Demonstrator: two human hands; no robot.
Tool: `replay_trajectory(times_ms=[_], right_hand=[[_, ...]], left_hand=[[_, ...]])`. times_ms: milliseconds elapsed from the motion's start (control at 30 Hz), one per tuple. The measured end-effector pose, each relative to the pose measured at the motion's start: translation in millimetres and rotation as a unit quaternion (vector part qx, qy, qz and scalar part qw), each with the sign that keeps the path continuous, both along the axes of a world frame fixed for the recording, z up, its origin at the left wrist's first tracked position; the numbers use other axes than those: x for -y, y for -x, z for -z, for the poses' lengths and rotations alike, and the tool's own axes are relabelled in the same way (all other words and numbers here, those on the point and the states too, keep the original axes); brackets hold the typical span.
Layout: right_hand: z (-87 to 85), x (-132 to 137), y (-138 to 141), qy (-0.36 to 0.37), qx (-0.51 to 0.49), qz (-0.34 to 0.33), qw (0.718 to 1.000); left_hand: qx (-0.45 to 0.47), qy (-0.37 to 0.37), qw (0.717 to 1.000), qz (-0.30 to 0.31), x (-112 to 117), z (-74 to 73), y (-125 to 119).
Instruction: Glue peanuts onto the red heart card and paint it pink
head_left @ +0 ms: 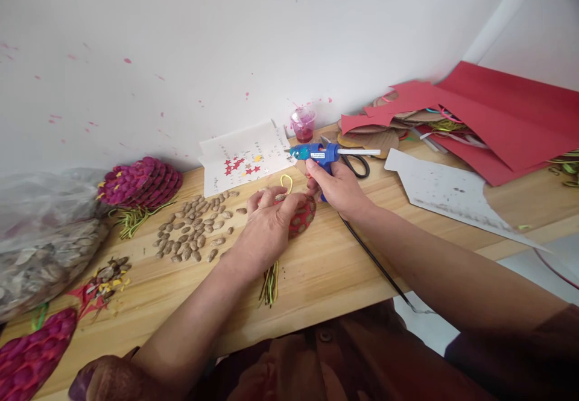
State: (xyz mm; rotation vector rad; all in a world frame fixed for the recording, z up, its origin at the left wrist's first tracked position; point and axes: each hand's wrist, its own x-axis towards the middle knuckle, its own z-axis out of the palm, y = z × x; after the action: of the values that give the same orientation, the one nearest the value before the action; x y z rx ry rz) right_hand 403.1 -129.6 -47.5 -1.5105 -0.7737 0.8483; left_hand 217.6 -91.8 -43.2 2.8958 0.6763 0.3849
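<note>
Covering much of a red, seed-studded disc [302,220] on the bench [325,280], the left hand [266,223] leaves only its right side, a yellow cord loop [286,176] and a green-yellow tassel [270,286] showing. Black-handled scissors [367,166] are partly hidden behind the blue hot glue gun [314,155], and the frame's left side cuts off a plastic bag [45,262] and a magenta piece [38,353]. The left fingers are bent and slightly spread, touching the disc; whether they pinch anything is hard to tell. The right hand's [344,189] fingers are wrapped round the glue gun's grip, its nozzle pointing left above the disc. Bare wood lies between the tassel and the black power cord [373,260], which crosses the bench's front edge; loose brown seeds [187,232] crowd the left hand's outer side.
</note>
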Motion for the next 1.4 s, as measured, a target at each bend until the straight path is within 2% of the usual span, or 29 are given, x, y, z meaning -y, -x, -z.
replay_trajectory(times_ms=[167, 300, 800, 1000, 1200, 1300, 1367, 1400], right_hand=[[2.5, 0, -1, -0.003, 0.004, -0.002, 1.0], [4.6, 0, -2, -0.014, 0.006, -0.007, 1.0], [-2.6, 0, 1, 0.005, -0.009, -0.005, 1.0], [-4.1, 0, 1, 0.018, -0.017, -0.003, 1.0], [-0.1, 1, 0, 0.0, -0.022, -0.004, 1.0], [-2.8, 3, -2, -0.021, -0.029, -0.013, 0.999], [-7.8, 6, -2, -0.05, -0.04, -0.029, 0.998], [-11.1, 8, -3, -0.065, -0.05, -0.04, 0.996]], left_hand=[[0.053, 0.038, 0.998, -0.02, -5, -5.4, 2], [0.105, 0.008, 0.994, -0.035, -10, -15.7, 4], [0.013, 0.001, 0.998, -0.066, -10, -13.1, -19], [0.011, -0.001, 0.998, -0.056, -9, -13.3, -18], [0.005, -0.019, 0.999, -0.028, -9, -9.0, -18], [0.058, 0.026, 0.997, -0.033, -11, -10.7, -15], [0.119, 0.129, 0.983, -0.058, -16, -15.9, -10], [0.153, 0.209, 0.963, -0.079, -20, -19.3, -7]])
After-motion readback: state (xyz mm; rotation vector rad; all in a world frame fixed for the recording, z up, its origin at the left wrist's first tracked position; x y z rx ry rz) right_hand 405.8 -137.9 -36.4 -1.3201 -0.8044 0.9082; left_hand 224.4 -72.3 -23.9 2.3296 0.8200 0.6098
